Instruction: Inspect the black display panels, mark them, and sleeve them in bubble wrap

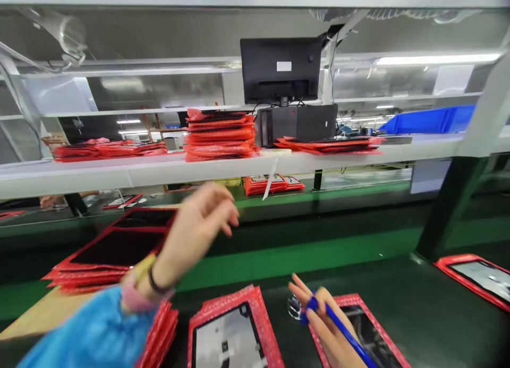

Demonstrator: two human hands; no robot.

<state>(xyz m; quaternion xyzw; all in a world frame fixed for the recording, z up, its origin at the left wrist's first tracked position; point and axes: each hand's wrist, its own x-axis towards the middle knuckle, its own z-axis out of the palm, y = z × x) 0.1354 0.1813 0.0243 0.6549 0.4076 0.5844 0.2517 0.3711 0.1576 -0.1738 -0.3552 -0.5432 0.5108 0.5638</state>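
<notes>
On the near side of the dark bench (416, 304), a dark-faced panel in red bubble wrap (374, 333) lies partly behind the right hand (329, 325). Its visible side edges run from upper left to lower right, toward the wearer; the lower end is out of frame, so full length is not determined. Right hand clearly nearer; contact with the panel cannot be told. Fingers point up and left, with a slender blue strip (345, 328) crossing them and looping near the tips. Pen or cord: uncertain; likewise whether it is gripped or only worn. Small shiny round piece (294, 307) sits just beside those fingertips, on their left. Left hand (205, 216): raised, blurred, fingers loosely bent, nothing visible in them; well apart from the dark-faced panel. Between the two hands, lower down, lies a grey-faced panel on red bubble wrap (211, 341). Beyond the left forearm: a stack of red-wrapped black panels (123, 247).
</notes>
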